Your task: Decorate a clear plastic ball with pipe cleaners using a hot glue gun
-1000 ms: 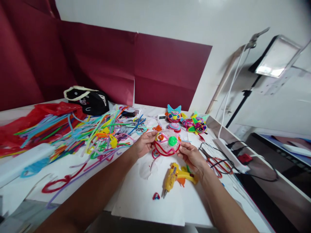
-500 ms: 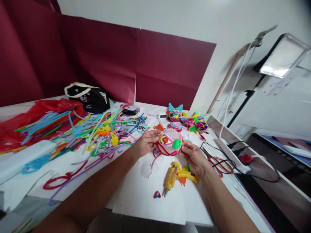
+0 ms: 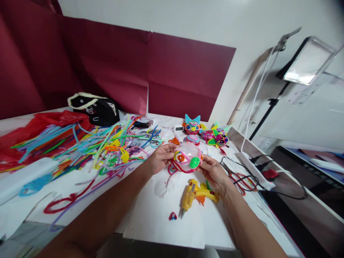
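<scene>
Far left of the left grip, we record a red plastic bag (image 3: 16, 132) and, between it and that grip, a loose spread of pipe cleaners (image 3: 88, 143). The left grip (image 3: 160, 157) is pinched on the left edge of a round piece (image 3: 187, 157), its thumb and fingers drawn together there. Below and between the grips lies a small heart-shaped piece (image 3: 172, 216). The round piece is held between the two grips and above the tabletop (image 3: 217, 229): we find a clear shell (image 3: 189, 149) bordered by pink and red trim (image 3: 188, 171), with an orange disc (image 3: 181, 158) nearer the left grip and a green disc (image 3: 194, 163) nearer the right. In our judgement it is light; the shell is probably thin, smooth, somewhat slippery and liable to dent or crack if squeezed, while the trim looks soft and may peel under a sideways pull. We advise hold at the two opposite edges, over the trimmed border, with light pressure and no load on either disc. Just below the right grip we note a yellow glue gun (image 3: 191, 195), nozzle pointing away from that grip. The right grip (image 3: 213, 170) is closed at the fingertips on the right edge of the round piece. Right of it lie orange-handled scissors (image 3: 252, 184), and farther right a white power strip (image 3: 255, 172).
</scene>
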{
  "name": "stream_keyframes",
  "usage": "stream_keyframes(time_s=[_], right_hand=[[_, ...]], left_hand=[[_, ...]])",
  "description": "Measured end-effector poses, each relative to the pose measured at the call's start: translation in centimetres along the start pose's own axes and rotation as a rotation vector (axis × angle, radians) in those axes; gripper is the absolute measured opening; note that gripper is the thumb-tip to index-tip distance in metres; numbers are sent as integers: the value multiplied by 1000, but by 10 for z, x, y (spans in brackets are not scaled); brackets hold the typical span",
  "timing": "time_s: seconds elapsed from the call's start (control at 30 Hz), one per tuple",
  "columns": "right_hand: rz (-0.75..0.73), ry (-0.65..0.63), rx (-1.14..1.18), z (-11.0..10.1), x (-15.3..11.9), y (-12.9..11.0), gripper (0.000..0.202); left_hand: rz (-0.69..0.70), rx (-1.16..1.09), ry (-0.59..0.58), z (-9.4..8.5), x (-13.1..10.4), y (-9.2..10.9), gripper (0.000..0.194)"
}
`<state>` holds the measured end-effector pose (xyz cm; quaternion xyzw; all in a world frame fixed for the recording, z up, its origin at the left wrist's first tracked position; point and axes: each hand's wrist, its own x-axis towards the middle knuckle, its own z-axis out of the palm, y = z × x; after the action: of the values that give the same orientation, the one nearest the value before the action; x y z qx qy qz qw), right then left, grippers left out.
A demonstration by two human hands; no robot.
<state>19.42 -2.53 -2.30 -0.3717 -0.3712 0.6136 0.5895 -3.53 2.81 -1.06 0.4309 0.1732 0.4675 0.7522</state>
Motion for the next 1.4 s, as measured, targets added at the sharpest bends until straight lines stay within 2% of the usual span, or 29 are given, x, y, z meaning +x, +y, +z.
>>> stream_keyframes(time_s=[0.4, 0.63, 0.8, 0.9, 1.0, 1.07, 1.17, 1.27, 1.4], right_hand=[[-17, -41, 5, -2, 2, 4, 34], [-44, -10, -54, -4, 3, 4, 34], [-131, 31, -166, -6, 4, 4, 37], [-258, 98, -285, -9, 5, 0, 37], [-468, 214, -410, -10, 3, -9, 32], [-588, 246, -487, -7, -2, -15, 26], [-821, 137, -767, 2, -11, -18, 23], [-1052, -22, -1131, 10, -17, -13, 34], [-1108, -115, -1331, 14, -18, -5, 47]], left_hand=[[19, 35, -45, 3, -1, 1, 44], [-18, 130, -80, 2, -1, 1, 42], [0, 227, -58, 6, -2, 4, 43], [49, 318, -21, 9, -3, 7, 40], [121, 449, 16, 12, -3, 10, 32], [178, 545, 37, 15, -3, 10, 25], [254, 662, 60, 20, -4, 7, 16], [393, 926, 8, 23, -6, 2, 14], [659, 1324, -90, 22, -8, -4, 17]])
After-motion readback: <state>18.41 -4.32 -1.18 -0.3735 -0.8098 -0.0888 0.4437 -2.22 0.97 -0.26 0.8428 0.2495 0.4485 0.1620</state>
